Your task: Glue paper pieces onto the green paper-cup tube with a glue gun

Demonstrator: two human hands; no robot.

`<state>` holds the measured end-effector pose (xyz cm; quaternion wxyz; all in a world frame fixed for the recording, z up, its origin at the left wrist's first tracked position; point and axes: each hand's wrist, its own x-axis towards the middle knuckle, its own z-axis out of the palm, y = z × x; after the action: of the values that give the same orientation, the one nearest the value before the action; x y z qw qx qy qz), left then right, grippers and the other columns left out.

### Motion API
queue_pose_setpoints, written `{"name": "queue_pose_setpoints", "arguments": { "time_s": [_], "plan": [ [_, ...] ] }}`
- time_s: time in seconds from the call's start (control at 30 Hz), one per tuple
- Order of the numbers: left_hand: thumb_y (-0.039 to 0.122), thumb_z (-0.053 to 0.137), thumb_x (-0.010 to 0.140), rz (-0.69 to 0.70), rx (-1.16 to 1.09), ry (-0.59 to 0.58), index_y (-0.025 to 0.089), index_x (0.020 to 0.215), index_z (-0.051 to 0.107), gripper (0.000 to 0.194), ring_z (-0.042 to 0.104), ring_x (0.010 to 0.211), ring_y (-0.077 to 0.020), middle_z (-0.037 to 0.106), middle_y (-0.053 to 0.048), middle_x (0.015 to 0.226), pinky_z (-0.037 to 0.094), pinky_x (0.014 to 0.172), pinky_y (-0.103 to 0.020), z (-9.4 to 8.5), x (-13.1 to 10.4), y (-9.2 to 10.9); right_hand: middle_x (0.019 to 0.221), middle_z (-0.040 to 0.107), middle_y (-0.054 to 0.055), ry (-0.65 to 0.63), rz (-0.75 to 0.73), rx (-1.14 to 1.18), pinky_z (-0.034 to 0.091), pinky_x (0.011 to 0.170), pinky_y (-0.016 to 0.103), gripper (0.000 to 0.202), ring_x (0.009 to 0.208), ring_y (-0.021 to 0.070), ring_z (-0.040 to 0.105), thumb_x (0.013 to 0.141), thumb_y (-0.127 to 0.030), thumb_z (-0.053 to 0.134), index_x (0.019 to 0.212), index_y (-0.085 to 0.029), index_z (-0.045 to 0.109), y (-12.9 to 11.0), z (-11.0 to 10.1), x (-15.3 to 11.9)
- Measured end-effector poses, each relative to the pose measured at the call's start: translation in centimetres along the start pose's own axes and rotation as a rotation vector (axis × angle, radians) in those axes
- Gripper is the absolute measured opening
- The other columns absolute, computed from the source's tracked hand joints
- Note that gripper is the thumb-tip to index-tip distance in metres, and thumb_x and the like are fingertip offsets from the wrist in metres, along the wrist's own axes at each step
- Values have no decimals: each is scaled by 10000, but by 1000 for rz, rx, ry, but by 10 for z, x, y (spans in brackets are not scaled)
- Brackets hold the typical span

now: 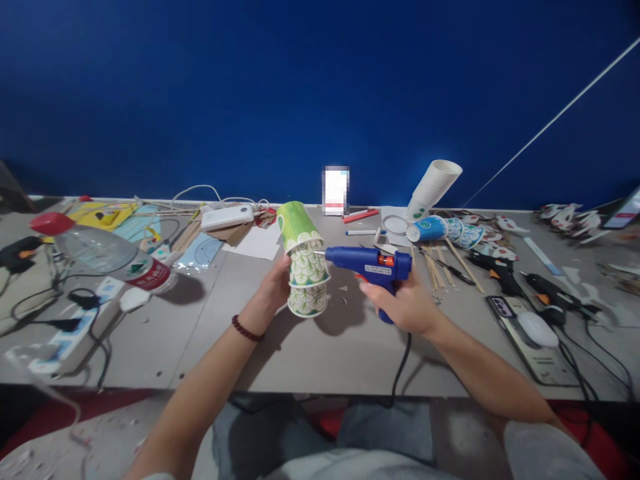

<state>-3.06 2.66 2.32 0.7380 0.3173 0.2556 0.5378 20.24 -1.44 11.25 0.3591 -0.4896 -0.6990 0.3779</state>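
Observation:
My left hand [273, 290] is wrapped round the left side of a column of green paper cups [307, 267] and holds it above the table. The top cup is plain green with its rim down; the lower ones carry a green scale pattern on white. In my right hand [403, 303] is a blue glue gun [367, 263], with a finger at its red trigger. Its metal nozzle points left and reaches the seam by the upper patterned cup. Whether the tip touches the paper or any glue is out, I cannot tell. The left fingertips are hidden behind the cups.
A plastic bottle [120, 260] and a power strip [85, 327] are on the left. At the right stand stacked white cups [435, 187], with blue cups [445, 231], wooden sticks [433, 267], black glue guns [555, 293] and a phone [530, 347]. The gun's cord [401, 373] hangs over the table's front edge.

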Motion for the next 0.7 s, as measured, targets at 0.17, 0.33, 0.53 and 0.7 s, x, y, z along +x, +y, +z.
{"name": "queue_pose_setpoints", "arguments": {
  "time_s": [0.17,0.33,0.53,0.7],
  "plan": [
    [488,774,669,22,6,-5,182,1117,649,557,702,909,-248,740,-61,1028,534,843,-360,1,0,1,540,556,-8,-4,-10,-16,473,442,260,153,443,134,522,758,-321,624,666,-199,624,3,0,-1],
    [486,771,673,31,4,19,175,1145,636,581,697,925,-261,735,-72,1046,532,852,-380,1,0,1,533,553,-8,-7,-4,-10,469,439,267,155,436,135,516,762,-311,629,649,-205,612,5,0,-3],
    [478,796,646,20,-28,6,184,1134,630,594,700,896,-246,736,-51,1036,562,777,-359,5,-1,4,555,580,2,14,-18,-31,477,456,273,164,443,140,530,758,-311,625,638,-200,608,4,1,-4],
    [486,769,671,15,-18,13,177,1163,610,603,693,932,-260,727,-59,1063,540,853,-393,1,0,4,514,549,-11,-4,-25,-44,468,441,273,175,422,140,514,751,-310,604,614,-202,591,1,1,-3]
  ]
}}
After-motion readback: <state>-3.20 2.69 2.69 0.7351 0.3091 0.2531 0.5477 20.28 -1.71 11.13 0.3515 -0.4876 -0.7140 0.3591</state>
